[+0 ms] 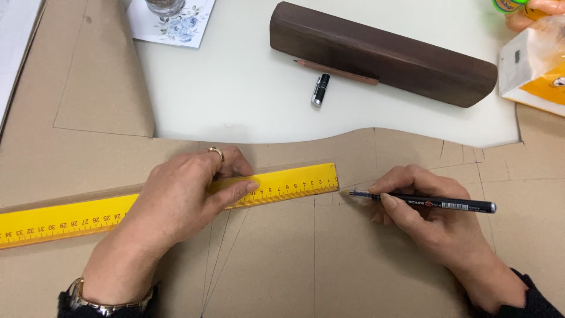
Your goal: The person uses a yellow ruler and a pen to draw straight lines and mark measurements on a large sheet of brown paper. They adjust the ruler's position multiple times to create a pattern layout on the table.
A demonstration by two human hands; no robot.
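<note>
My left hand (pixel 176 203) lies flat on a long yellow ruler (pixel 70 219), pressing it onto a sheet of brown pattern paper (pixel 353 259) marked with thin pencil lines. A ring shows on one finger and a watch on the wrist. My right hand (pixel 424 221) grips a black pen (pixel 447 205), held nearly level, its tip pointing left and touching the paper just past the ruler's right end.
On the white table (pixel 235 88) behind the paper lie a dark wooden block (pixel 382 53), a brown pencil (pixel 335 72) against it and a black pen cap (pixel 320 89). A floral coaster with a glass (pixel 170 17) is at the back, a packet (pixel 535 70) at the right edge.
</note>
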